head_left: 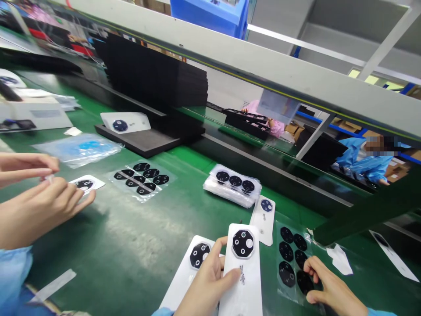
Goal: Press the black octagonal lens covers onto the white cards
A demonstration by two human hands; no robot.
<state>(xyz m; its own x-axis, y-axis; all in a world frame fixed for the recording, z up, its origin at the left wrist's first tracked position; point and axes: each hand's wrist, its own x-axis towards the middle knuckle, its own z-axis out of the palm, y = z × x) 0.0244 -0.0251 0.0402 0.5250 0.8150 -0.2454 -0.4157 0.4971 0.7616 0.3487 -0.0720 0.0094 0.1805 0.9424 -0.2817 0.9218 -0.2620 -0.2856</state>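
Note:
My left hand [206, 283] is closed on a white phone back cover [245, 285], thumb on its face; the cover has a black octagonal camera ring [243, 243] at its top. A second white cover [189, 270] lies partly under the hand. My right hand [332, 289] is curled, its fingertips pinching a black round sticker [304, 281] on a clear sheet [289, 259] that carries several such stickers. A third white cover [265, 215] lies just beyond.
A co-worker's two hands [36, 206] pinch something small at the left, by another cover [86, 183]. A sticker sheet [141, 177], bagged stickers [233, 184], a blue film bag [79, 149] and stacked black trays [158, 74] lie on the green bench [131, 237]. A grey rail [263, 66] crosses above.

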